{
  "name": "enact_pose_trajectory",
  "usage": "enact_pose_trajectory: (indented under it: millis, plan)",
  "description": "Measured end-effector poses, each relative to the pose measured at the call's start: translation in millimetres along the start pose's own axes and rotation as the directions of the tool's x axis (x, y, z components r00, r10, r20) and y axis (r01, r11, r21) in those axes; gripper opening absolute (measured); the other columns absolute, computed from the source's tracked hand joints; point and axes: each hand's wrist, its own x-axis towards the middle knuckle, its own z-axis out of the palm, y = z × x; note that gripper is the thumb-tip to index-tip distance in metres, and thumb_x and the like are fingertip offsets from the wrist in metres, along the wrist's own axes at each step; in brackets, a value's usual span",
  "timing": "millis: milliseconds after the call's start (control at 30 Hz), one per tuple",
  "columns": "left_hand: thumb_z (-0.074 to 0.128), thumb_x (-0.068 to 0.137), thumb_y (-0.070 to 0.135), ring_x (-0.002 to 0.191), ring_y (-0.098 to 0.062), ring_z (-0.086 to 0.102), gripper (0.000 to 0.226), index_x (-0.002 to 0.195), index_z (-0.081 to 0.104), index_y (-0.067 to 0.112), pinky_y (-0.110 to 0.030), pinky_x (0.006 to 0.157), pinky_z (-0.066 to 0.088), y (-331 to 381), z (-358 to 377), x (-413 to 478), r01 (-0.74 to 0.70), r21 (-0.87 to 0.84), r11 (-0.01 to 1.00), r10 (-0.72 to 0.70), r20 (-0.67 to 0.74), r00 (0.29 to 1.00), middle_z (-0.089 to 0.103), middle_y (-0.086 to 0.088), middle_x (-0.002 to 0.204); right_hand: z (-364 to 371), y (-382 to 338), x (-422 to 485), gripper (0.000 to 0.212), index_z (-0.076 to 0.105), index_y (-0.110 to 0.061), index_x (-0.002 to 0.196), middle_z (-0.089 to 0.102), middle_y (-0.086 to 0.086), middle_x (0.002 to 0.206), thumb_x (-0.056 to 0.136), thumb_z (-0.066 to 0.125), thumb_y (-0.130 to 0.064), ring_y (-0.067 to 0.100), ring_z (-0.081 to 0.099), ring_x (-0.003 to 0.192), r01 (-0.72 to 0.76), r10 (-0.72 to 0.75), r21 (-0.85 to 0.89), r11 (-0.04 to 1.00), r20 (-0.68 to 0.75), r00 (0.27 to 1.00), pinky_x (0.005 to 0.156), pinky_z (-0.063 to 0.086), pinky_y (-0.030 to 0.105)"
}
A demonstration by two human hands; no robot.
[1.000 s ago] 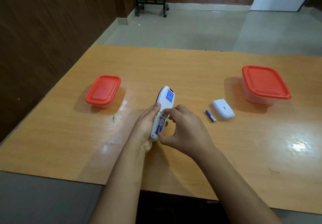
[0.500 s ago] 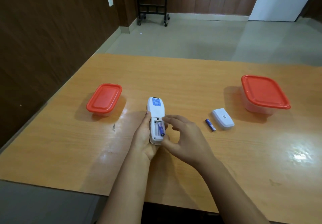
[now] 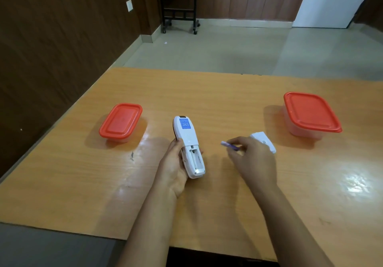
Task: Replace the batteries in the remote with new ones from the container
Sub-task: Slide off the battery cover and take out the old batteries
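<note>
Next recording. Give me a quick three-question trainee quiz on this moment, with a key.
1. True or false: the open battery bay of the remote, held by the left hand, shows no battery.
2. What does the right hand pinch? A) the remote's cover B) a battery C) a red lid
3. Fill in: the small container and large container both have their lids ____.
Key: 1 true; 2 B; 3 on (closed).
</note>
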Motion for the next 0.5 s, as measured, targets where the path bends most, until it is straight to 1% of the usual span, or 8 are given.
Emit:
enact_pose_trajectory:
  millis: [33, 100, 167, 200, 233, 333, 400, 500]
  plan:
    - [0.040, 0.101, 0.025, 0.093, -0.029, 0.062, 0.029, 0.125, 0.056, 0.020, -0.042, 0.081, 0.050, 0, 0, -1, 0.007, -0.006, 1.000, -0.007, -0.001, 1.000, 0.066, -0.007, 0.101, -3, 9, 4, 0.008, 0.073, -0.031, 0.085, 0.064, -0.009, 0.091, 0.082, 0.066, -0.031, 0.014, 0.059, 0.085, -0.016, 0.012, -0.088, 0.996, -0.046, 0.999, 0.059, 0.038, 0.027]
    - [0.042, 0.100, 0.023, 0.105, -0.033, 0.060, 0.029, 0.125, 0.057, 0.021, -0.045, 0.089, 0.049, 0, -1, 0, 0.019, -0.020, 1.000, -0.020, -0.011, 1.000, 0.065, -0.006, 0.104, -6, 22, 8, 0.008, 0.072, -0.031, 0.085, 0.063, -0.007, 0.091, 0.085, 0.064, -0.032, 0.020, 0.056, 0.090, -0.044, 0.031, -0.187, 0.981, -0.073, 0.997, 0.058, 0.035, 0.028]
    - [0.043, 0.099, 0.022, 0.117, -0.035, 0.056, 0.028, 0.123, 0.058, 0.021, -0.050, 0.099, 0.045, -1, -3, 1, 0.022, -0.027, 0.999, -0.023, -0.020, 1.000, 0.064, -0.006, 0.106, -4, 26, 9, 0.008, 0.070, -0.029, 0.087, 0.066, -0.008, 0.086, 0.085, 0.063, -0.032, 0.020, 0.055, 0.091, -0.057, 0.044, -0.220, 0.974, -0.067, 0.997, 0.058, 0.035, 0.028]
    - [0.044, 0.099, 0.021, 0.119, -0.034, 0.056, 0.027, 0.121, 0.059, 0.021, -0.051, 0.102, 0.043, -1, -3, 1, 0.025, -0.034, 0.999, -0.025, -0.022, 0.999, 0.064, -0.006, 0.106, -4, 27, 9, 0.007, 0.069, -0.028, 0.087, 0.067, -0.008, 0.084, 0.084, 0.063, -0.031, 0.019, 0.054, 0.090, -0.064, 0.051, -0.231, 0.971, -0.063, 0.997, 0.058, 0.035, 0.028]
    - [0.044, 0.099, 0.021, 0.116, -0.032, 0.057, 0.027, 0.120, 0.060, 0.020, -0.051, 0.103, 0.042, 0, -2, 1, 0.027, -0.038, 0.999, -0.028, -0.024, 0.999, 0.064, -0.006, 0.107, -3, 27, 9, 0.007, 0.067, -0.026, 0.086, 0.066, -0.009, 0.083, 0.084, 0.062, -0.031, 0.018, 0.052, 0.088, -0.069, 0.056, -0.241, 0.968, -0.063, 0.996, 0.058, 0.035, 0.027]
    - [0.045, 0.098, 0.019, 0.098, -0.023, 0.061, 0.031, 0.125, 0.059, 0.017, -0.045, 0.093, 0.048, 2, -1, -3, 0.019, -0.012, 1.000, -0.020, -0.040, 0.999, 0.063, -0.008, 0.114, -1, 28, 8, 0.014, 0.066, -0.021, 0.084, 0.065, -0.007, 0.082, 0.085, 0.060, -0.034, 0.020, 0.052, 0.088, -0.067, 0.049, -0.272, 0.960, -0.070, 0.996, 0.058, 0.037, 0.028]
    - [0.045, 0.098, 0.021, 0.094, -0.019, 0.062, 0.032, 0.127, 0.058, 0.019, -0.038, 0.085, 0.051, 2, -2, -3, 0.015, 0.028, 0.999, -0.013, -0.047, 0.999, 0.063, -0.008, 0.116, 0, 28, 8, 0.017, 0.065, -0.020, 0.085, 0.065, -0.005, 0.083, 0.086, 0.059, -0.035, 0.022, 0.052, 0.090, -0.071, 0.052, -0.282, 0.957, -0.073, 0.996, 0.059, 0.038, 0.028]
    - [0.045, 0.098, 0.024, 0.091, -0.016, 0.063, 0.031, 0.126, 0.058, 0.023, -0.034, 0.069, 0.052, 4, -4, -3, 0.014, 0.072, 0.997, -0.010, -0.067, 0.998, 0.064, -0.006, 0.115, -1, 26, 9, 0.017, 0.067, -0.022, 0.092, 0.064, -0.003, 0.092, 0.086, 0.058, -0.034, 0.024, 0.051, 0.095, -0.084, 0.074, -0.286, 0.954, -0.044, 0.996, 0.061, 0.037, 0.029]
